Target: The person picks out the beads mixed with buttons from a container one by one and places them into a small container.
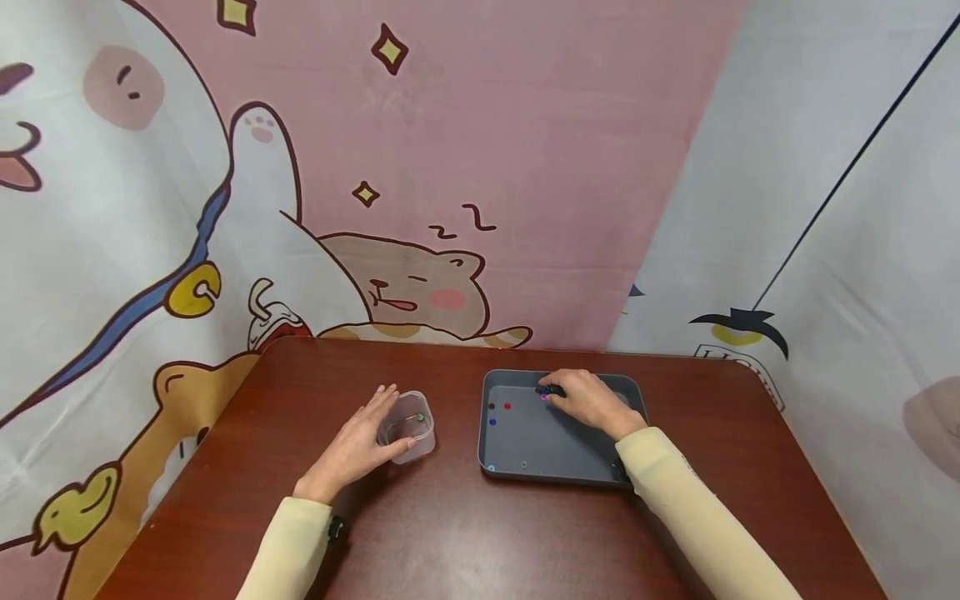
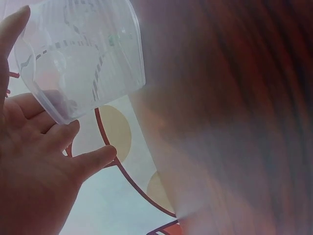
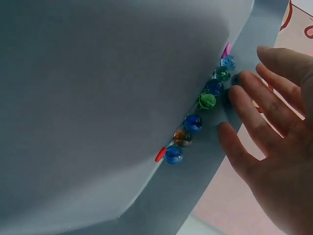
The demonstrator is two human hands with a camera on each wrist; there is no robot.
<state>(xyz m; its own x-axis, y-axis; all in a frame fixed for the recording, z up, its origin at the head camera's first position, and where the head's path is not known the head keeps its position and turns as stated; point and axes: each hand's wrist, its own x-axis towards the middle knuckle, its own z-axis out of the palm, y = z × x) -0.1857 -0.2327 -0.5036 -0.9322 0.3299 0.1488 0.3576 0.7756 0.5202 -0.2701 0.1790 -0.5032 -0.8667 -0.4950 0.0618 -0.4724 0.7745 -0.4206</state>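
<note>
My left hand (image 1: 358,442) spans a clear plastic container (image 1: 426,435), thumb on the near side and fingers on the far side. Inside the container lies a small greenish piece (image 1: 420,417). In the left wrist view, fingers of the left hand (image 2: 44,152) lie against the container wall (image 2: 122,63). My right hand (image 1: 588,398) reaches into the grey tray (image 1: 570,450) near its far wall. The right wrist view shows its fingers (image 3: 249,103) fairly straight beside a row of glass marbles (image 3: 207,101), with a red disc (image 3: 160,154) and a pink disc (image 3: 226,50) along that row.
At the tray's left lie a red piece (image 1: 507,406), a dark piece (image 1: 491,406) and a blue piece (image 1: 492,422). A light blue piece (image 1: 491,468) sits in the near left corner. The brown table (image 1: 465,533) meets a cartoon-printed cloth (image 1: 525,208) behind.
</note>
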